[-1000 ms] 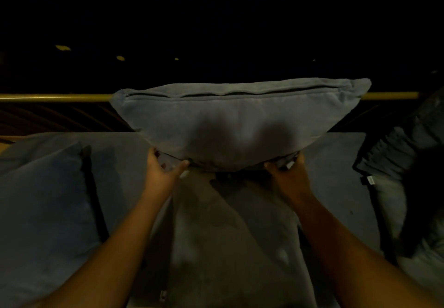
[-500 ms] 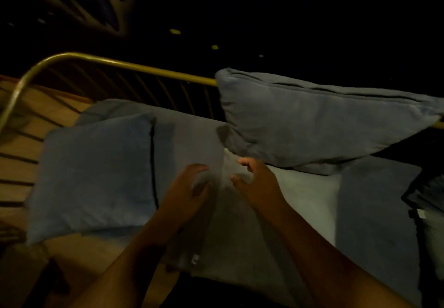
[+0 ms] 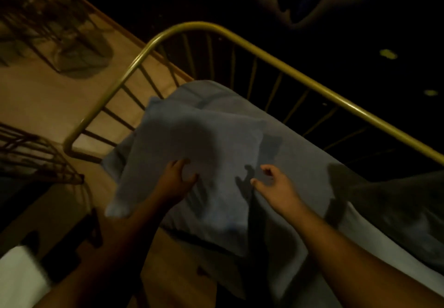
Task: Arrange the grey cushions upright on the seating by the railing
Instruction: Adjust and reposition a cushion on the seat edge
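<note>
currently: one-handed lift of a grey cushion, risk of slip and overshoot

the left hand (image 3: 179,180) is clamped on the near face of the grey cushion (image 3: 189,163), fingers pinched into the fabric. the right hand (image 3: 276,184) is apart from it, fingers loosely curled and closed on nothing, hovering above the seat pad (image 3: 300,163). the two hands are well apart.

position relative to the brass railing (image 3: 276,60): the cushion sits on the seating on the person's side of the railing, close to the railing's curved corner, tilted and partly raised, not upright. its lower corner hangs past the seat edge above the wooden floor (image 3: 48,96). a second grey cushion (image 3: 396,202) lies further along the railing, at the frame's right edge, apparently leaning near it; the low light prevents a firm reading.

hazards, as judged from this position:

1. slip. the grip is a single pinch in soft fabric. the unsupported corner may drag the cushion out of the hand and onto the floor.
2. overshoot. the railing is open bars with darkness beyond. a hard push toward it could tip the cushion over the top rail.
3. slump. if stood up without contact against the railing, the soft filling may fold and the cushion may fall flat.
4. misjudged reach. motion blur and dim light reduce edge visibility.

corrective measure: bring the right hand onto the opposite edge before raising.
</note>
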`<state>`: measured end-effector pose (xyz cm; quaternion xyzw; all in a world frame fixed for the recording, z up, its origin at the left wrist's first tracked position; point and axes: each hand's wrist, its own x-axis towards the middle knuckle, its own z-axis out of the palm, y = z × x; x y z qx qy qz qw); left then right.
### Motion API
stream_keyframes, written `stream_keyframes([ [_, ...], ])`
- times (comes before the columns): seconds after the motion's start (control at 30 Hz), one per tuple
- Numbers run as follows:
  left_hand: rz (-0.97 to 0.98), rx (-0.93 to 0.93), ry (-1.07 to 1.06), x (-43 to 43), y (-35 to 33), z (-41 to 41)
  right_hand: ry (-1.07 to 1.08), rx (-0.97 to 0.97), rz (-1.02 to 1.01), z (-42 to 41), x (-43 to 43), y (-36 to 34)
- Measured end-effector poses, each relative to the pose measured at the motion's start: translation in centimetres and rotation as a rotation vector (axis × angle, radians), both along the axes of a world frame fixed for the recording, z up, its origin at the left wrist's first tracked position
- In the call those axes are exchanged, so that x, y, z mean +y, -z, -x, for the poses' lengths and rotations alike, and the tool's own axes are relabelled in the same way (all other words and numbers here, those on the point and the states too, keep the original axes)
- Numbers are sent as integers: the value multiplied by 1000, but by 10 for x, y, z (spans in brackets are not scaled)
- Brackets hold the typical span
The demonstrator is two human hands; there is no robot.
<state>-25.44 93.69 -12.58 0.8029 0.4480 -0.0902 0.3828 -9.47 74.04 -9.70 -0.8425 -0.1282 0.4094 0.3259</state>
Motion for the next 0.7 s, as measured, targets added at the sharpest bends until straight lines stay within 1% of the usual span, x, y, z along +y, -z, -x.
stream_keyframes([
  [0.07,0,25,-88,47,19,4,63,68,11,-4,40,21],
  [0.13,-13,96,-173,87,43,12,161,126,26,-8,74,43],
  [0.2,-22,198,-202,120,68,21,242,127,32,-14,97,68],
  [0.27,-3,240,-234,140,86,29,274,98,44,-13,111,92],
  [0.33,67,192,-323,154,100,38,307,93,101,-11,115,119],
  [0.4,141,81,-475,168,113,47,332,99,113,-12,105,154],
  [0.47,202,-3,-582,175,120,57,391,85,63,-7,110,141],
  [0.57,311,-52,-622,173,123,60,479,188,-16,-5,102,144],
  [0.7,306,-69,-679,164,112,58,534,360,-68,-12,88,152],
])
